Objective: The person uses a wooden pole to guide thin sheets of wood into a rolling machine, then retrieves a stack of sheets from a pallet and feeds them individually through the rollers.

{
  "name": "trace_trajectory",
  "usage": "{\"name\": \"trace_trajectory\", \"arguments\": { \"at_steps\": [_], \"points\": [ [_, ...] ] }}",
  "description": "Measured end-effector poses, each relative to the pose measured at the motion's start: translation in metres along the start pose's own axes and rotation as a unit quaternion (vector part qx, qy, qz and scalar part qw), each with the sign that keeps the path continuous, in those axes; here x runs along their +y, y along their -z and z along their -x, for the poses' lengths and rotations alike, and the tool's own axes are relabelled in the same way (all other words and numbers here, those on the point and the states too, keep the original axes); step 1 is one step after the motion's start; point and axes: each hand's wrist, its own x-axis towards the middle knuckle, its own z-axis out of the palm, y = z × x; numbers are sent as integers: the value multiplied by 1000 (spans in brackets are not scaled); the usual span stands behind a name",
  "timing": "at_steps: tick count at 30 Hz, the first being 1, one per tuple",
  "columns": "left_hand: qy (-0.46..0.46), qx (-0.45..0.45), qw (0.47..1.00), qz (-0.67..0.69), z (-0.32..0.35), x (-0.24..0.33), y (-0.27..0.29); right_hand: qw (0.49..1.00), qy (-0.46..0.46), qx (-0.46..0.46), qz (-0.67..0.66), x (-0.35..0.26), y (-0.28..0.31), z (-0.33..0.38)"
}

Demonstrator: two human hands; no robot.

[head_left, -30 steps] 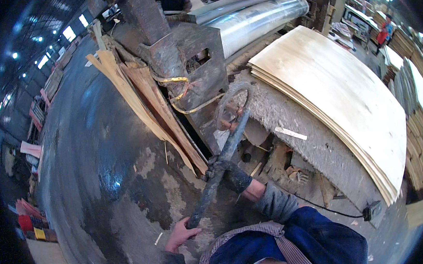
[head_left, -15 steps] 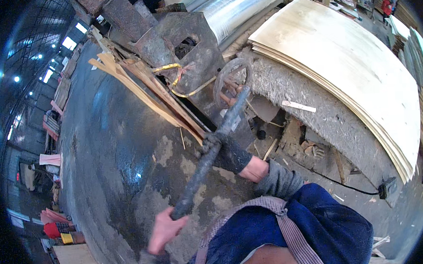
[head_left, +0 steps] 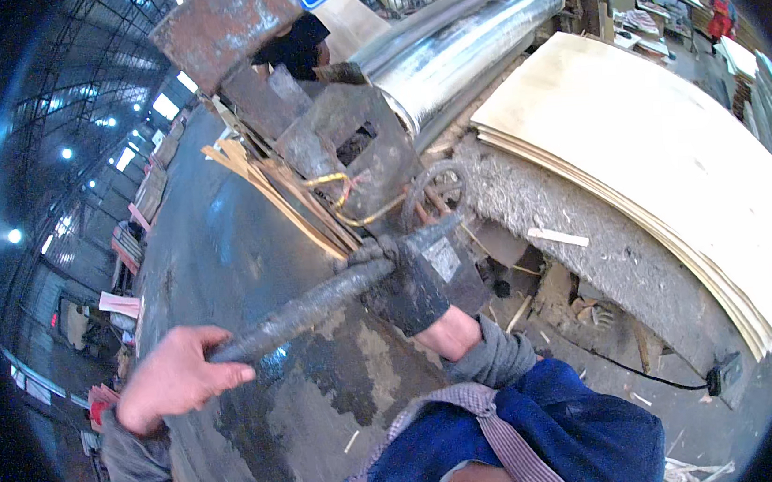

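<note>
I hold a long, dark, rusty iron bar (head_left: 319,302) with both hands. My bare left hand (head_left: 175,378) grips its near end at the lower left. My right hand (head_left: 406,284), in a dark worn glove, clasps the bar further along, close to its flat tip. The tip (head_left: 443,229) points at a small rusty handwheel (head_left: 431,190) on the side of a heavy rusty machine (head_left: 345,146). A shiny steel roller (head_left: 462,46) runs out of the machine toward the upper right.
A thick stack of pale veneer sheets (head_left: 655,154) lies on a rough bed at the right. Thin wood strips (head_left: 277,190) lean beside the machine. A black cable with a plug box (head_left: 721,375) crosses the littered, dark wet floor (head_left: 229,268).
The bar has swung down from steep to nearly level and come closer. My left hand moved left and up along with its near end. The view has tilted toward the machine.
</note>
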Motion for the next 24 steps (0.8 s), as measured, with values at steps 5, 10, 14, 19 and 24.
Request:
{"name": "trace_trajectory", "arguments": {
  "at_steps": [5, 10, 14, 19, 24],
  "points": [
    [-20, -117, 993, 5, -49, -49, -59, 999, -4, 36, 37, -16, 22, 25],
    [-49, -224, 967, 110, -113, -124, -198, 978, -53, 190, 63, -47, 104, 99],
    [-78, -270, 919, 278, -126, -69, -278, 955, 72, 233, 168, -114, 72, 131],
    [-125, -296, 866, 383, -121, 61, -377, 741, 113, 333, 572, -218, 53, 206],
    [-168, -325, 763, 533, -53, 185, -487, 738, 75, 293, 604, -285, -65, 368]
  ]
}}
